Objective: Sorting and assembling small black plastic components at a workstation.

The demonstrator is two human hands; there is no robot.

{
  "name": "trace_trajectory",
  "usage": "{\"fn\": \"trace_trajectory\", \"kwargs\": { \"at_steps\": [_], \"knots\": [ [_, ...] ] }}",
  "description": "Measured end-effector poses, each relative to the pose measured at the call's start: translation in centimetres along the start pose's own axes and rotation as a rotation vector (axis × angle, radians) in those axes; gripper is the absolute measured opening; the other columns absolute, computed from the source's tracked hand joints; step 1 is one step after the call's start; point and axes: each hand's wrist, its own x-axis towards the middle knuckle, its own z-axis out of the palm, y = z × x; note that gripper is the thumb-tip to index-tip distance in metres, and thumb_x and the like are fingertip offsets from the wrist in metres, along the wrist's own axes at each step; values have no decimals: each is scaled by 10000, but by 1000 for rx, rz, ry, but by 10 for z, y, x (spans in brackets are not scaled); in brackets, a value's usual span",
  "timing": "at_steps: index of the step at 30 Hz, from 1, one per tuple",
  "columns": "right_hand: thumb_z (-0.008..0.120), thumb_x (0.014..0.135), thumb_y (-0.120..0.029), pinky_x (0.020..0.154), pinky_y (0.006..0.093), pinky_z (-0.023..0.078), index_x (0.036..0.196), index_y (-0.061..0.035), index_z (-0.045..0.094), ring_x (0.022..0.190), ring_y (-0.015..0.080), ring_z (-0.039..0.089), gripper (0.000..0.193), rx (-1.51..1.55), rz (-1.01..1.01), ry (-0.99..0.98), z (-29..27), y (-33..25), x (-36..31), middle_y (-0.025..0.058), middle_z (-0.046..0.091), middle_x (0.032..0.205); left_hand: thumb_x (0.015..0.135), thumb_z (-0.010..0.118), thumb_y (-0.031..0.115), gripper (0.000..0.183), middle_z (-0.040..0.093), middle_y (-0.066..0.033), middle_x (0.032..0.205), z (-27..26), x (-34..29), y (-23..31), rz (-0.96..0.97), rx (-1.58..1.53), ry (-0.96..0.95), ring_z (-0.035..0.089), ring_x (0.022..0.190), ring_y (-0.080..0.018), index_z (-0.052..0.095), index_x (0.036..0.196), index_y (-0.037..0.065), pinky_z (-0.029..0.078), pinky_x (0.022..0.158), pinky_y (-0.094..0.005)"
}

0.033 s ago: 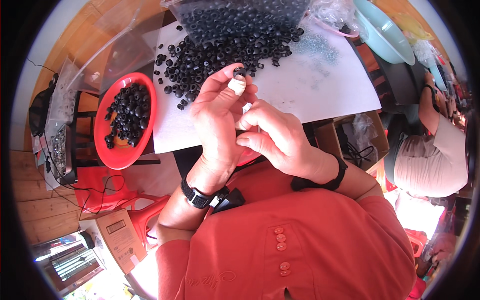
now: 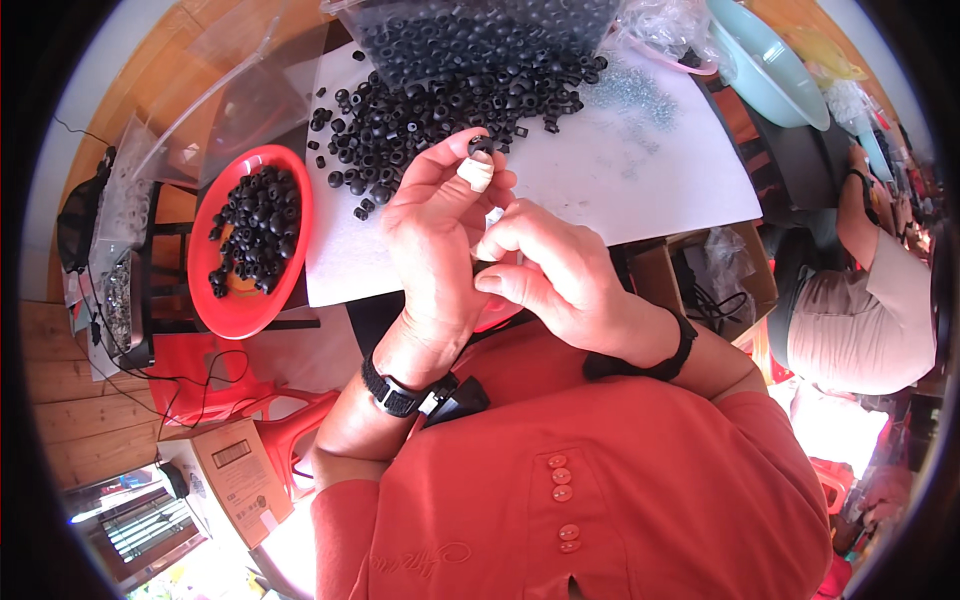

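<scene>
My left hand (image 2: 435, 235) is raised over the table's near edge, pinching a small round black plastic part (image 2: 480, 144) with a hole in it between thumb and forefinger. White tape (image 2: 475, 176) wraps the thumb. My right hand (image 2: 560, 270) is closed right beside the left palm, thumb and forefinger pressed together; what lies between them is mostly hidden. Beyond my hands, a heap of similar black parts (image 2: 430, 125) spreads over the white tabletop (image 2: 690, 190). A red oval basin (image 2: 236, 318) at the left contains more of these black parts.
A clear plastic bin (image 2: 490, 40) full of black parts stands at the far edge. Small clear bits (image 2: 632, 105) lie right of the heap, near a pale blue basin (image 2: 775, 75). An open carton (image 2: 750, 265) and another person (image 2: 860, 320) are at the right.
</scene>
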Motion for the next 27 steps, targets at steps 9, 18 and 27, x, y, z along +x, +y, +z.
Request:
{"fn": "trace_trajectory", "kwargs": {
  "at_steps": [9, 18, 27],
  "knots": [
    [660, 915, -26, 668, 249, 503, 967, 15, 592, 732, 89, 611, 95, 54, 106, 257, -49, 12, 32, 34, 632, 844, 924, 616, -2, 192, 679, -152, 960, -15, -1, -10, -36, 55, -173, 655, 794, -195, 613, 1101, -75, 532, 651, -301],
    [668, 902, -26, 681, 245, 511, 932, 18, 602, 767, 86, 625, 85, 141, 201, 102, -47, 21, 39, 38, 636, 827, 932, 623, 37, 244, 663, -149, 943, -20, 2, -18, -82, 75, -197, 640, 796, -211, 608, 1155, -64, 530, 665, -320],
    [675, 902, -29, 696, 237, 507, 943, 12, 611, 789, 92, 628, 86, 117, 132, 80, -47, 29, 36, 41, 649, 846, 943, 602, 26, 242, 652, -132, 949, -18, 2, -15, -97, 65, -188, 625, 787, -202, 600, 1161, -78, 544, 641, -328]
  ]
}}
